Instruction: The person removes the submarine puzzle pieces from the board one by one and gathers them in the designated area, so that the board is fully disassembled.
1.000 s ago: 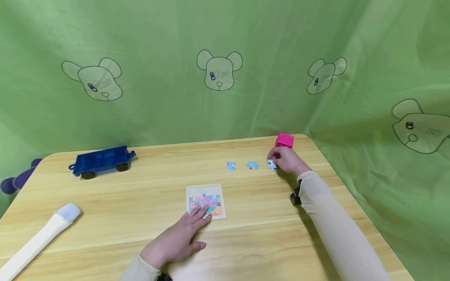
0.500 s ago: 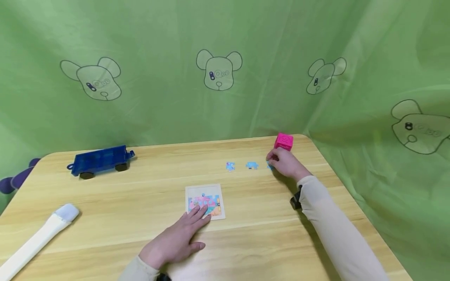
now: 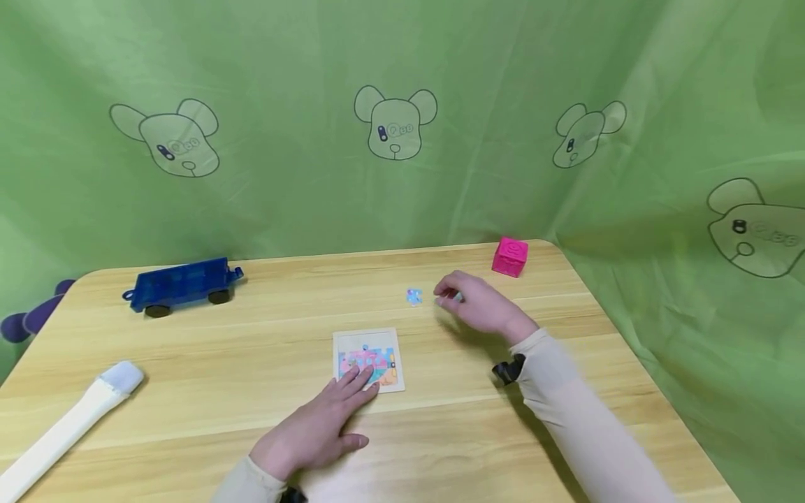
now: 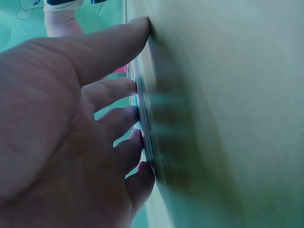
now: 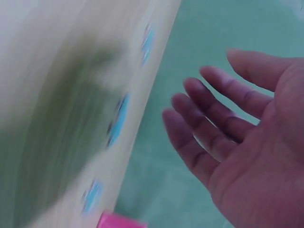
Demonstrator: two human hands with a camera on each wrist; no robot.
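Note:
My left hand (image 3: 317,429) lies with fingers spread on the lower part of a framed jigsaw puzzle (image 3: 367,335), whose lower portion shows a colourful picture. In the left wrist view the fingertips of my left hand (image 4: 76,128) touch the board's edge. My right hand (image 3: 481,304) hovers over the table, fingers loosely bent, holding nothing. Between its thumb and forefinger a bit of the middle puzzle piece (image 3: 458,297) shows. The left puzzle piece (image 3: 414,297) lies uncovered. The right wrist view shows the third puzzle piece (image 5: 92,197), hidden in the head view, beside my right hand (image 5: 247,128).
A pink cube (image 3: 510,257) stands near the table's back right corner. At the back left is a blue toy wagon (image 3: 182,285). A white stick-like object (image 3: 69,426) lies at the front left. A green curtain (image 3: 283,175) hangs behind the table.
My right hand has left the rightmost puzzle piece and moved left, above the middle one. The pink cube is now fully uncovered. My left hand stays on the puzzle.

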